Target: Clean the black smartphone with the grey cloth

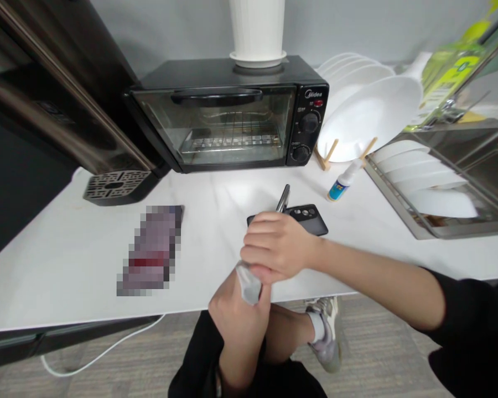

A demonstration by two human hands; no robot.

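Observation:
My right hand (pixel 276 247) is closed in a fist above the white table's front edge (pixel 87 318). A dark metal rod-like end (pixel 283 198) sticks up out of the fist, and I cannot name the object. A grey cloth-like piece (pixel 249 284) comes out below the fist. My left hand (pixel 234 315) rises from below, pressed against the right hand, and seems closed round that grey piece, though its fingers are mostly hidden. A black phone (pixel 309 216) lies face down on the table just behind my right hand.
A black toaster oven (pixel 232 124) stands at the back with a white pot (pixel 257 33) on top. White plates (pixel 365 116) lean in a wooden rack beside a small bottle (pixel 342 185). At the right is a sink (pixel 440 182) with dishes. A pixelated flat object (pixel 153 249) lies left, near a dark appliance (pixel 58 99).

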